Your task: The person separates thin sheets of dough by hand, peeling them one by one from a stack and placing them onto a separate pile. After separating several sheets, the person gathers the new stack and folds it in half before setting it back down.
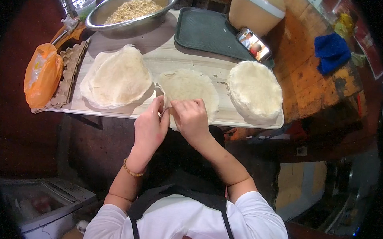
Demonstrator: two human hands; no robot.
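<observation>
The thin dough sheet (192, 86) is in the middle of the pale table (160, 54), right in front of the person. It is almost round, so its long way is hard to pick out, and its near end hangs down past the table's edge. It is soft, floury white and a bit see-through. Its left edge curls up, with a thin, wavy rim that points up.

The left hand (150, 125) pinches that curled edge between thumb and fingers. The right hand (192, 121) has its fingers bent in, close together, on top of the sheet; I cannot tell if they grip it. A small dark thing shows between the hands, too hidden to name.

On the left is a floppy, bumpy dough pile (116, 77). On the right is a thick, rounder dough stack (256, 89) with layers at its side.

Farther back, a shiny metal bowl (159, 18) holds thin yellowish strips (134, 11). Beside it is a flat, dark tray (204, 30), with a phone (253, 44) leaning near a smooth tan bucket (252, 15). At far left, a crinkly orange bag (42, 75) touches a bumpy egg carton (70, 69).
</observation>
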